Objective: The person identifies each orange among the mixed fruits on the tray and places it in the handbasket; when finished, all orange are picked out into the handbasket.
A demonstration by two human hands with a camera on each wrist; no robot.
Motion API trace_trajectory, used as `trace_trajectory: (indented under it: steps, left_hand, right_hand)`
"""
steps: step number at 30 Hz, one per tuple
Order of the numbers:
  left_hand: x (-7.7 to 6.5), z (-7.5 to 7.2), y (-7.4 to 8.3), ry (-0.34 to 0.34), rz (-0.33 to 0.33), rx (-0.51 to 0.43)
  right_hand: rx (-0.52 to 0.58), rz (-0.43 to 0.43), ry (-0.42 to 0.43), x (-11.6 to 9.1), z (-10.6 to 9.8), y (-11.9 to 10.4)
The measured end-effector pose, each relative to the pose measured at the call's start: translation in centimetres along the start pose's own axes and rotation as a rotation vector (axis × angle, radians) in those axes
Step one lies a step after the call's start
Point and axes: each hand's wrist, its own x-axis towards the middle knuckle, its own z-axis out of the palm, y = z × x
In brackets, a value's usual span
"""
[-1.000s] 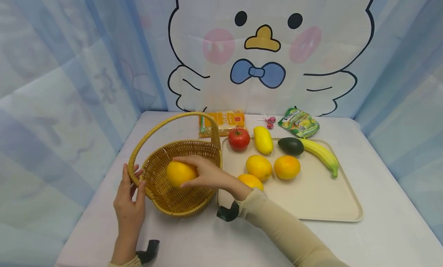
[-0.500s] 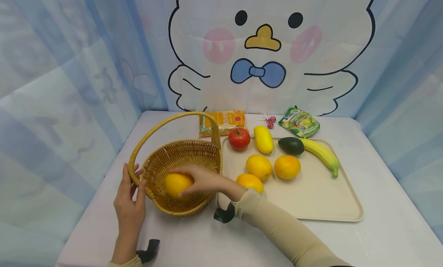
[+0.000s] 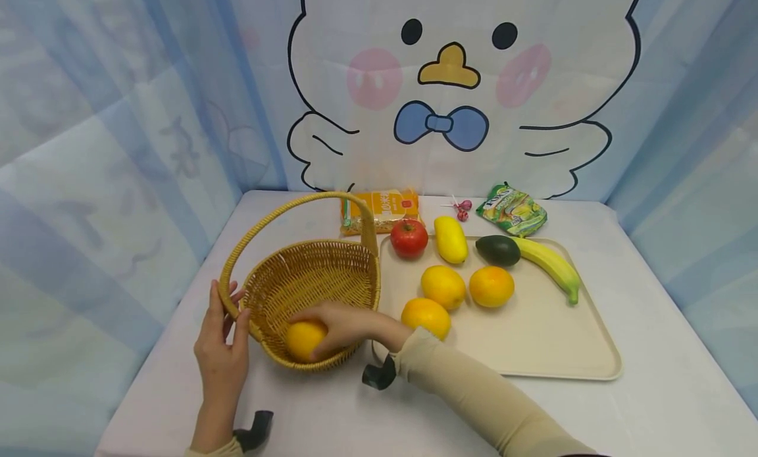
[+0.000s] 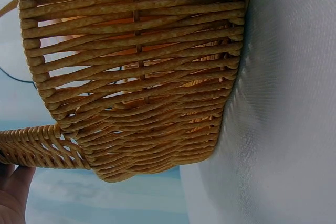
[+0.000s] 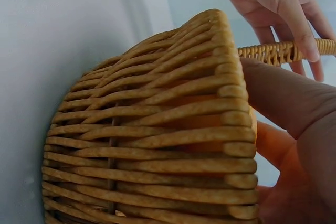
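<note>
A wicker basket [image 3: 308,266] with a tall arched handle [image 3: 278,214] stands on the left of the table in the head view. My left hand [image 3: 222,348] holds the base of that handle between thumb and fingers, as the right wrist view confirms with the same hand [image 5: 286,11]. Inside the basket, low near its front wall, my right hand [image 3: 343,327] grips an orange [image 3: 304,340]. Its fingers curl over the top, and the fingertips are partly hidden. Through the weave, the left wrist view gives only slivers of orange colour behind the basket wall [image 4: 147,77].
Beside the basket, a beige tray [image 3: 545,338] bears several fruits: oranges [image 3: 491,286], a lemon-like fruit [image 3: 443,287], a tomato [image 3: 408,239], a mango [image 3: 451,239], an avocado [image 3: 497,250] and a banana [image 3: 553,266]. Behind lie a grain bag [image 3: 385,207], lollipops [image 3: 462,208] and a green packet [image 3: 512,209].
My right hand has lowered the orange deeper into the basket, toward its front wall. The left hand and the basket have stayed put.
</note>
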Motion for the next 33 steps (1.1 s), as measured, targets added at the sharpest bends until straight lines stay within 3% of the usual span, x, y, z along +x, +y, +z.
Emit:
trace_trajectory:
  steps: [21, 33]
  left_hand:
    - [-0.1, -0.1, 0.1, -0.013, -0.046, -0.003]
    - [-0.1, -0.1, 0.1, -0.032, -0.083, 0.008]
  right_hand:
    - [-0.067, 0.019, -0.047, -0.7, -0.4, -0.3]
    - [-0.026, 0.029, -0.021, -1.1, -0.8, -0.4]
